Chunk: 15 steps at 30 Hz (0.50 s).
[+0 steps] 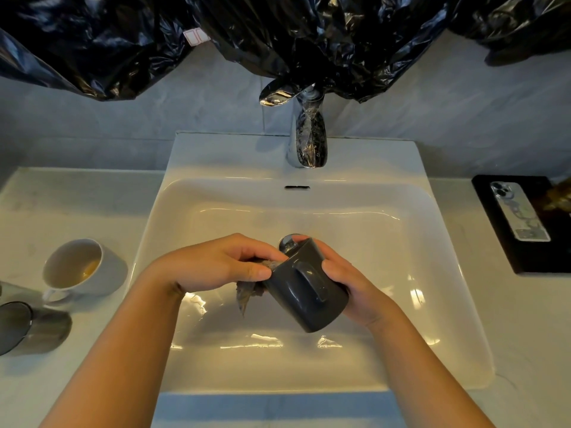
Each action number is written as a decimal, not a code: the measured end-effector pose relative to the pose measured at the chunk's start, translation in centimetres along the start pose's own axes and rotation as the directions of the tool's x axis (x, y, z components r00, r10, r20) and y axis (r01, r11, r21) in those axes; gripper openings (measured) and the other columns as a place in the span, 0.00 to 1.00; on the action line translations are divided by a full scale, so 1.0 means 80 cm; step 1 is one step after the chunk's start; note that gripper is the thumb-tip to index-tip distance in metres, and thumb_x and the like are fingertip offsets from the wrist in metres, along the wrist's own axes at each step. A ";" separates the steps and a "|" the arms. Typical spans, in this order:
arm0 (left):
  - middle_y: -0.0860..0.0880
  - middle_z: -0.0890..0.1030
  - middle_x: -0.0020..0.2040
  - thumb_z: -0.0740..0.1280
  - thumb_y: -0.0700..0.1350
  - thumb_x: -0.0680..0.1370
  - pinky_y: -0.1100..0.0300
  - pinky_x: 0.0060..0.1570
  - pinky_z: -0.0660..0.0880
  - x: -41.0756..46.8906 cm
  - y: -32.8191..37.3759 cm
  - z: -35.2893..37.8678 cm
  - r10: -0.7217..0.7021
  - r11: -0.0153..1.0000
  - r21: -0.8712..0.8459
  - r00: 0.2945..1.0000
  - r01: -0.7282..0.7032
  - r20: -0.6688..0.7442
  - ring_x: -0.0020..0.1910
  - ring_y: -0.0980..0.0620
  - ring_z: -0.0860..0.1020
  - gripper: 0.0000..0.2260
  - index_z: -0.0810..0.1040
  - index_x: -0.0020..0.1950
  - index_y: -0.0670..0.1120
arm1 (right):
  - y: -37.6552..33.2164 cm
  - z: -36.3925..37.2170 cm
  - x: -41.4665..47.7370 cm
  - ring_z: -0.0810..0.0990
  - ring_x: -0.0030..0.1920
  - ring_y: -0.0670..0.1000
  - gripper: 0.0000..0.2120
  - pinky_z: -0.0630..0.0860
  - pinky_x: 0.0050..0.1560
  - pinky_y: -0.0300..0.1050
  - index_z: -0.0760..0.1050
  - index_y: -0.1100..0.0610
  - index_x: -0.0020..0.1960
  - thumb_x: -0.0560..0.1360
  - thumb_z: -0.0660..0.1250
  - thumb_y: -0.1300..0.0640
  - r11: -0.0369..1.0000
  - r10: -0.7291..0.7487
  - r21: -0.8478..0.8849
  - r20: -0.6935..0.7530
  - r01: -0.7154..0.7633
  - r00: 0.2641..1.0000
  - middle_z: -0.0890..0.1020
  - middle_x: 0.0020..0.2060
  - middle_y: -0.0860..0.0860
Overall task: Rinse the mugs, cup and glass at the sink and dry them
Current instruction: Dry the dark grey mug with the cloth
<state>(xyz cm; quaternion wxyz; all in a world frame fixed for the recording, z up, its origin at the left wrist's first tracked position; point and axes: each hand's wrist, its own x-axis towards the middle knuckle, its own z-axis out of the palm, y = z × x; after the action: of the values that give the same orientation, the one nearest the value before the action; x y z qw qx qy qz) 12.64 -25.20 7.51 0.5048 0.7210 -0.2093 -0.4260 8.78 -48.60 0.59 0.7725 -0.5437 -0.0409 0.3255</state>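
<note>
Over the white sink my right hand grips a dark grey mug, tilted with its handle facing up and its mouth pointing away to the left. My left hand pinches a grey cloth against the mug's rim; part of the cloth hangs below. On the counter to the left lies a white cup on its side with a yellowish residue inside. A smoky glass lies on its side at the left edge.
A chrome tap stands at the back of the sink, with no water running. A phone lies on a black tray on the right counter. Black plastic bags hang along the wall above.
</note>
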 end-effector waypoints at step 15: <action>0.49 0.80 0.38 0.61 0.39 0.81 0.60 0.41 0.76 0.008 0.014 0.010 -0.156 0.974 0.167 0.988 0.153 0.007 0.34 0.53 0.75 0.12 0.81 0.55 0.52 | 0.004 -0.001 -0.006 0.81 0.57 0.59 0.31 0.79 0.58 0.55 0.70 0.46 0.69 0.67 0.68 0.42 0.982 0.030 -0.184 -0.096 -0.047 0.995 0.79 0.60 0.57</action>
<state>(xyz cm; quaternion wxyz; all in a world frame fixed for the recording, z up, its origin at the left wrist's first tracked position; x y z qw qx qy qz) 12.49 -26.53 8.16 0.4061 0.7704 -0.1925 -0.4522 8.25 -48.90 0.38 0.7127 -0.6288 -0.0247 0.3097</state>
